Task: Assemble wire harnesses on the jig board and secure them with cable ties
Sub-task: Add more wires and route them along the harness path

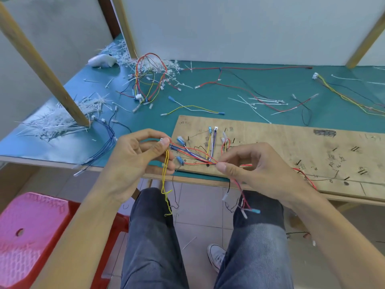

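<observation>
Now, splayed red-blue-yellow wire bundle (pixel 194 156) between left hand (pixel 135 157) and right hand (pixel 250 163).

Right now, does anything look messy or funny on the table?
Yes. White cable-tie scraps lie heaped around the wooden post on the green table, with more at the back. A yellow wire dangles from the left hand, below the table edge, instead of lying on the jig board.

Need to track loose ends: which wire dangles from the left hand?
The yellow wire, hanging in a loop below the left hand; the red and black strands dangle under the right hand instead.
</observation>
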